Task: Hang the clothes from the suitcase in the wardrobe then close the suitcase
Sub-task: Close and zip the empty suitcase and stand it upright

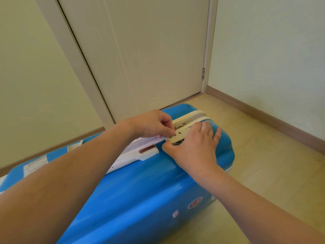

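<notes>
Presently lying on its side on pale flooring, directly in front of a closed cream door (140,55): one glossy blue hard-shell suitcase (140,191), halves already together.

Handling judgement: rigid and slick on the shell, so gripping better at the white zipper band (133,152) than on the curved plastic; probably light if emptied, though contents not visible.

Left hand (151,124): pinching something small, probably a zipper pull, at the cream combination lock (176,138).

Right hand (193,147): resting over that lock, fingers spread on the shell, thumb bracing the near edge.

Counting: two hands, one lock, one recessed metal-lined handle (147,149), at least five stickers on the shell.
</notes>
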### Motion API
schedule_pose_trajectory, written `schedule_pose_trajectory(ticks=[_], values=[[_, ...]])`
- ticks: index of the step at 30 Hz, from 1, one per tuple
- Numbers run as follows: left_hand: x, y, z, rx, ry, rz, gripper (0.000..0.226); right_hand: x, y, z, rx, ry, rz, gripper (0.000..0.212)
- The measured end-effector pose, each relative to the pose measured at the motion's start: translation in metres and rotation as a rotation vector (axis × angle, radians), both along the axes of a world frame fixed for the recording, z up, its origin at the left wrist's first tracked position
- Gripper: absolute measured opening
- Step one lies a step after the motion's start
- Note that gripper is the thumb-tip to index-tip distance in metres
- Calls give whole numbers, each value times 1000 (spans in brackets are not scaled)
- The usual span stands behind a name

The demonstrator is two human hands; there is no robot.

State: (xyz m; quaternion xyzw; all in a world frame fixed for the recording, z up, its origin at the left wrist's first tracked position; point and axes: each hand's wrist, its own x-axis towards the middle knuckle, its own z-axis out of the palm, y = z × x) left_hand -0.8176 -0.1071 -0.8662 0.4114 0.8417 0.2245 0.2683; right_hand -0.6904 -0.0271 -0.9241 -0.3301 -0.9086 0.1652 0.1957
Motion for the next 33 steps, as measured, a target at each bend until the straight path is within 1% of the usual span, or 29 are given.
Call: schedule_pose_trajectory(ticks=[3,4,5,7,8,9,11,14,18,21,24,26,30,33], values=[[1,8,7,-122,106,-31,12,1,0,-1,-11,3,6,85],[-1,10,13,-159,106,-39,11,0,1,0,-2,18,9,83],[-3,11,15,-181,65,-44,11,1,0,-1,0,27,7,82],[-10,11,19,-139,-67,-15,8,1,0,0,-1,37,9,81],[-14,11,19,-88,-109,26,7,0,0,-1,-4,36,12,83],[-16,12,16,-30,-109,71,5,0,0,-1,-6,37,15,84],[-18,15,10,46,15,123,4,-2,0,-1,-4,33,19,85],[-16,21,5,70,177,91,10,-5,1,-1,5,46,18,83],[-11,33,5,-18,315,24,19,-7,2,-2,-6,42,19,84],[-9,41,5,-77,397,-31,18,-6,2,-3,5,48,22,85],[-7,45,7,-100,385,-74,14,-6,2,-3,3,60,25,80],[-8,44,8,-64,340,-104,13,-6,2,-3,-2,69,25,78],[-17,30,8,83,121,-136,15,-5,2,-1,-3,55,22,79],[-21,25,4,120,10,-137,20,-4,2,0,-10,44,22,81]])
